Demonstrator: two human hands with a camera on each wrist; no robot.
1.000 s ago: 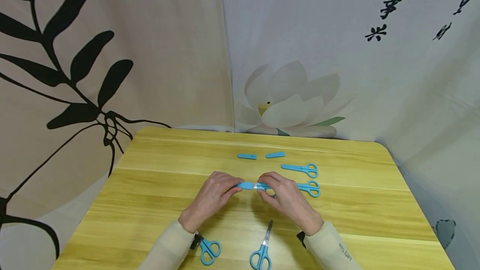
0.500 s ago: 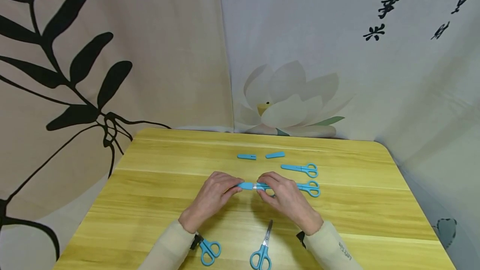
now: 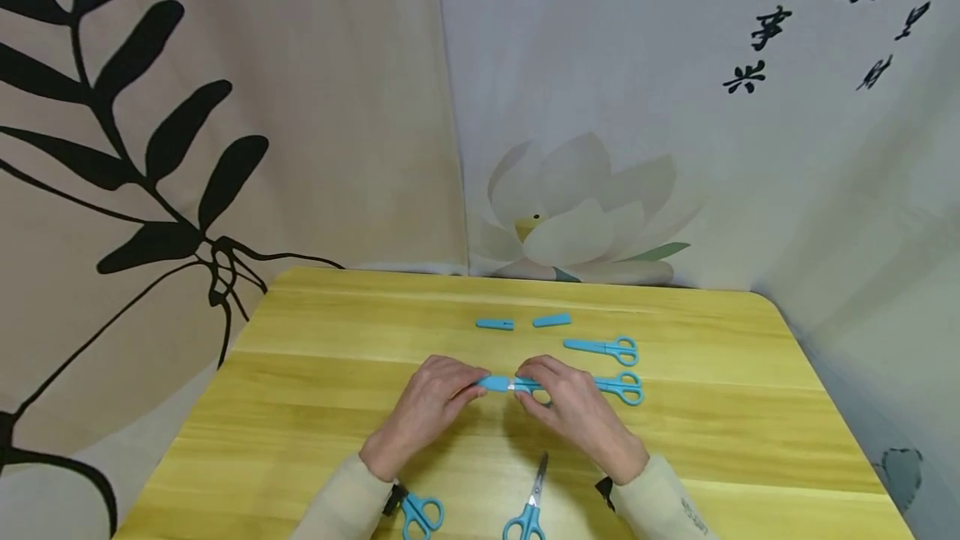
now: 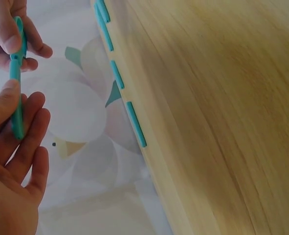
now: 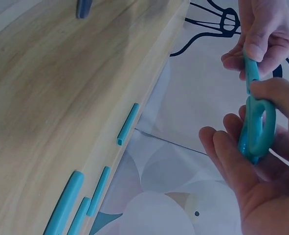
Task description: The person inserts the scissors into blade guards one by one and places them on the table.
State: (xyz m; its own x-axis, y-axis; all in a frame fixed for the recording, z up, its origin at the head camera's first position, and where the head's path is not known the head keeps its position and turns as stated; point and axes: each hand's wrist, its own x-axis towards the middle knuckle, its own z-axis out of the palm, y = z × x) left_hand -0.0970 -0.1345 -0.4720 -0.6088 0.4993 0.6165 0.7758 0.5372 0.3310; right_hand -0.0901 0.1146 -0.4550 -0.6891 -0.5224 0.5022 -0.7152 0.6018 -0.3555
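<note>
In the head view, my left hand (image 3: 429, 402) pinches a light blue scissor cover (image 3: 493, 383) between thumb and fingers. My right hand (image 3: 581, 411) grips the blue handles of a pair of scissors (image 5: 254, 134), its blades pointing left into that cover. A short strip of bare metal shows between cover and handles. Both wrist views have the two in line, lifted off the table, with several of my left fingers (image 4: 34, 129) extended beside the cover. Part of the handles is hidden by my right hand.
On the wooden table (image 3: 322, 340), two loose covers (image 3: 495, 324) lie at the back. Two covered scissors (image 3: 600, 347) lie to the right. Nearer me are bare-bladed scissors (image 3: 536, 492) and another pair (image 3: 411, 508), its blades hidden by my left wrist. A printed curtain (image 3: 360, 107) hangs behind.
The head view has tilted, so everything sits slightly lower in it. Both hands keep their hold, and the strip of metal between cover and handles looks slightly shorter.
</note>
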